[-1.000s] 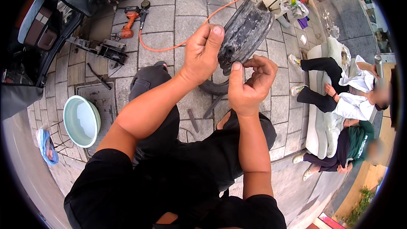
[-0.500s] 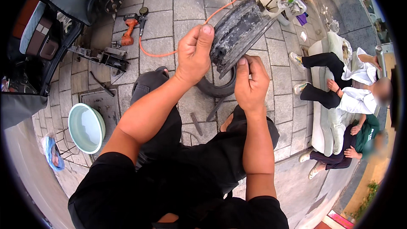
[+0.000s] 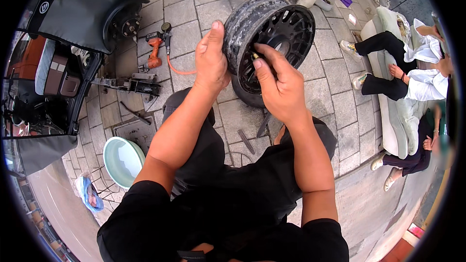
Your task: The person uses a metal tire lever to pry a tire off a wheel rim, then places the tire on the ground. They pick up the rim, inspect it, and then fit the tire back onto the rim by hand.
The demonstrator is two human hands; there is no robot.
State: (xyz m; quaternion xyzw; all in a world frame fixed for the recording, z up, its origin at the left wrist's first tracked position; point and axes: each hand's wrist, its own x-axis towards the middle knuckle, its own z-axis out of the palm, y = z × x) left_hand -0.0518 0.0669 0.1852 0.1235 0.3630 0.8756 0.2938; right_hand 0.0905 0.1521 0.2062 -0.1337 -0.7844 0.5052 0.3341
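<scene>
A black spoked wheel rim, its barrel crusted with grey residue, is held up tilted in front of me. My left hand is closed on the barrel's left side, thumb up, its other fingers partly hidden. At the near edge of the spoked face, my right hand pinches a small brass-tipped valve stem between thumb and forefinger. Below the rim, a black tyre lies on the paving, partly covered by the rim and my right hand. A flat dark bar sticks out beside it.
To the left are an orange cordless tool, a gauge with an orange hose, a jack, a pale green basin and a vehicle with an exposed hub. Two people sit on a sofa at right. Another bar lies between my feet.
The rim has turned so its spoked face shows toward the right. My right hand has moved from the rim's lower edge to the valve stem. The whole view has shifted.
</scene>
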